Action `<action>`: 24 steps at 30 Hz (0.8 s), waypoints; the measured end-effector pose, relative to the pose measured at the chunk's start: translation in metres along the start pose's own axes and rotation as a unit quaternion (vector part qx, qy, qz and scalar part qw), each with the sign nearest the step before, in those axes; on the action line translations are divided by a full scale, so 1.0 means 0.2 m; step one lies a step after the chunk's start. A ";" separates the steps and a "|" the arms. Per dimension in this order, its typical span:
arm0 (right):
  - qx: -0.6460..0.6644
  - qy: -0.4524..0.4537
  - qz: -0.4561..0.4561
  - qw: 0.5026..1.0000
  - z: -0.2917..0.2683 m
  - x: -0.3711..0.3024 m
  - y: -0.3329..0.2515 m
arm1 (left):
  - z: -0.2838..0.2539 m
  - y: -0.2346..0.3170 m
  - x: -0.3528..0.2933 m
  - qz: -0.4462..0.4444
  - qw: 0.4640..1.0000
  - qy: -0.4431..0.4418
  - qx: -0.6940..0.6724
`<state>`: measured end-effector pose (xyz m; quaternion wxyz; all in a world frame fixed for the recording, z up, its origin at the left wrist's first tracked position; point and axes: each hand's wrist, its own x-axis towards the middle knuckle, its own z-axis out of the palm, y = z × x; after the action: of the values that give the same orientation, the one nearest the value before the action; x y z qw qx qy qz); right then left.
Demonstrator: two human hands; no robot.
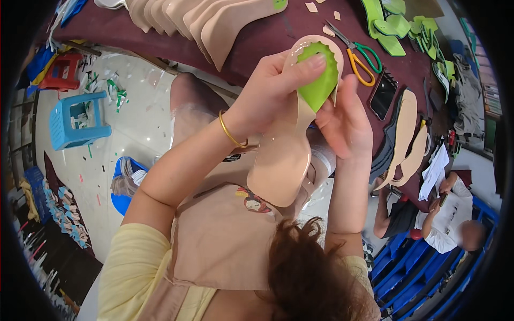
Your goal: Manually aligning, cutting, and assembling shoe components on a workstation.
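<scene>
A beige insole hangs between my hands, its heel end up and its wide forefoot end down over my apron. On its heel lies a bright green pad with a jagged edge. My left hand is closed on the insole, its thumb pressing on the green pad and its fingers hidden behind. At the heel's right edge, my right hand cups the insole with the palm turned up; some of its fingertips are hidden behind it.
A row of beige insoles lines the dark red table's left part. Scissors, a phone and green pads lie to the right, with more insoles nearer. A blue stool stands left. Another person sits at right.
</scene>
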<state>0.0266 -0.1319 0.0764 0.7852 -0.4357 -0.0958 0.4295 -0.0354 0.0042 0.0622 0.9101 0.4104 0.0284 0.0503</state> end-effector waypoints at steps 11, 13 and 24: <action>0.037 0.004 -0.071 0.997 -0.03 -0.01 0.11 | 0.03 0.00 -0.02 -0.021 0.995 0.061 -0.078; 0.012 0.028 -0.075 0.997 -0.04 0.00 0.14 | 0.03 0.00 -0.02 -0.036 0.994 0.071 -0.074; -0.418 0.065 -0.107 0.900 -0.07 -0.04 0.11 | -0.02 -0.09 -0.01 -0.074 0.993 0.049 0.080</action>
<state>0.0163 -0.1397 0.0533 0.5763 -0.7382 -0.2611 0.2340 -0.0357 -0.0051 0.0471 0.8731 0.4756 0.1073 0.0007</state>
